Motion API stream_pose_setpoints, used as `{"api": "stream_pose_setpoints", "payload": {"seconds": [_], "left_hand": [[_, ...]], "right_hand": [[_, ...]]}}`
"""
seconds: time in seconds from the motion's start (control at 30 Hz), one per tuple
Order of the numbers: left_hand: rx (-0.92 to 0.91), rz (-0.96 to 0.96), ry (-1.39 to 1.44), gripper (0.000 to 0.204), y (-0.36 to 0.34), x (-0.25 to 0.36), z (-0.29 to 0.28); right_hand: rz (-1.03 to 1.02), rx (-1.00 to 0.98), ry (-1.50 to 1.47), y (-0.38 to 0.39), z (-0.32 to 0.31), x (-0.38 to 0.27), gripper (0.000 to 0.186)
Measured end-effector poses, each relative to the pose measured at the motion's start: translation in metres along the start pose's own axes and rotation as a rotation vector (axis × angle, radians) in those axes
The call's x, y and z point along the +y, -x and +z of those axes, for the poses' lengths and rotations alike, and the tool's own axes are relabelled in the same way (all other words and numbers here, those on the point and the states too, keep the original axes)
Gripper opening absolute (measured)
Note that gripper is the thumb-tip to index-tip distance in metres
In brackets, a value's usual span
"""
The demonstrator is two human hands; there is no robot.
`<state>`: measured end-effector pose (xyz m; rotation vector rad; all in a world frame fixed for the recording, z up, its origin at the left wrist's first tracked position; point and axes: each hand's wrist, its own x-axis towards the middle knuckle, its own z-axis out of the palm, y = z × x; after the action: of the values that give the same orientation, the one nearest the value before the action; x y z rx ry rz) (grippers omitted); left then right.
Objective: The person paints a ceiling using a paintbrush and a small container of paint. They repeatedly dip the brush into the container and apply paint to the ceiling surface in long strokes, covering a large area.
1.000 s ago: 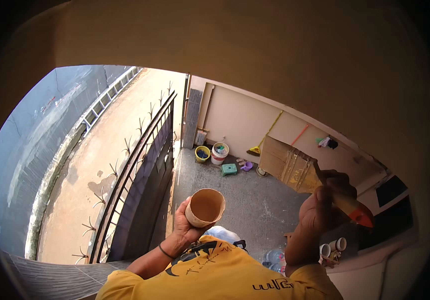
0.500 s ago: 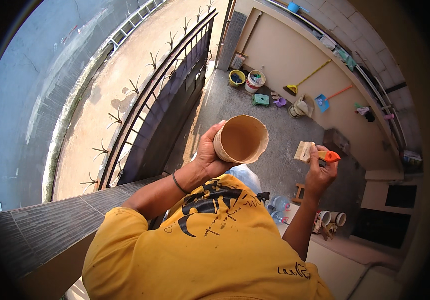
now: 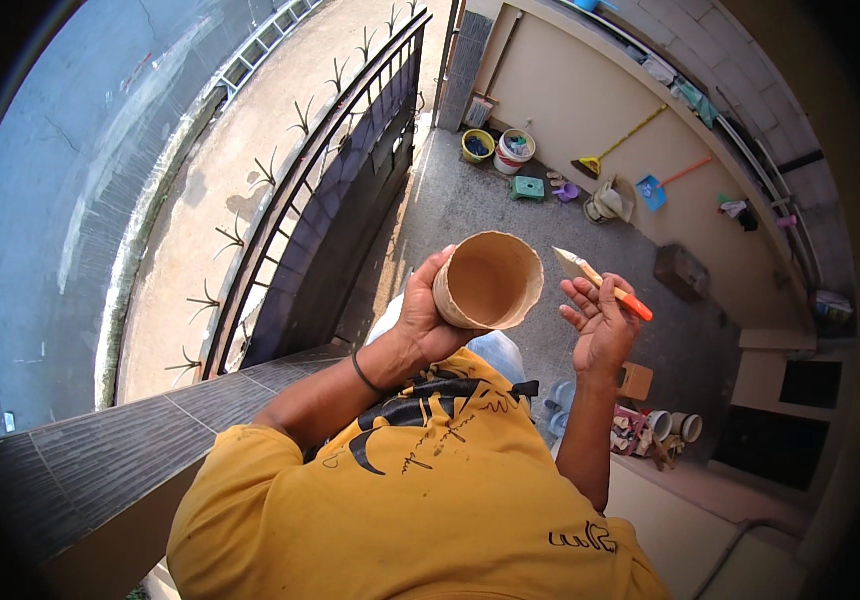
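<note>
My left hand (image 3: pixel 428 312) is wrapped round the side of a tan, rough-rimmed pot (image 3: pixel 460 312), its mouth tipped up toward me. Its inside is brown; whether it holds paint I cannot tell. To the right of the pot, my right hand (image 3: pixel 604 325) pinches a paintbrush (image 3: pixel 605 283) by its handle. The brush has pale bristles and an orange handle end, and its bristles point up and left, apart from the pot's rim. Some fingers of that hand stand spread below the brush.
A spiked metal gate (image 3: pixel 325 190) runs along the left, above a tiled ledge (image 3: pixel 190 415). Down on the yard floor are buckets (image 3: pixel 516 148), a green stool (image 3: pixel 527 187) and a brown box (image 3: pixel 680 272). A yellow broom (image 3: pixel 620 145) and blue dustpan (image 3: pixel 652 192) lean on the wall.
My right hand has moved left toward the pot and turned, so the brush now shows edge-on with its bristles up and left. The pot has barely shifted.
</note>
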<state>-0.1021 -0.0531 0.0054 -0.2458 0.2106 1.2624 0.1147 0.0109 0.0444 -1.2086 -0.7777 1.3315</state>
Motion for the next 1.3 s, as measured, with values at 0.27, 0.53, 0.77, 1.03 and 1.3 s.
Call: {"api": "stream_pose_setpoints", "payload": {"seconds": [0.27, 0.53, 0.77, 1.03, 1.3], "left_hand": [[-0.021, -0.033, 0.035, 0.051, -0.002, -0.001, -0.003], [0.079, 0.008, -0.019, 0.038, -0.007, -0.008, -0.011], [0.103, 0.082, -0.076, 0.031, -0.013, -0.016, -0.010], [0.220, 0.201, -0.252, 0.035, -0.026, -0.013, -0.022], [0.428, 0.560, -0.646, 0.041, -0.032, -0.002, -0.036]], "right_hand": [[0.070, -0.157, -0.251, 0.004, 0.010, 0.028, 0.032], [0.001, -0.183, -0.150, 0.000, 0.032, 0.078, 0.023], [-0.104, -0.328, -0.131, 0.007, 0.062, 0.086, 0.019], [0.161, -0.337, -0.323, 0.011, 0.071, 0.083, 0.021], [0.203, -0.490, -0.272, 0.011, 0.071, 0.093, 0.029]]}}
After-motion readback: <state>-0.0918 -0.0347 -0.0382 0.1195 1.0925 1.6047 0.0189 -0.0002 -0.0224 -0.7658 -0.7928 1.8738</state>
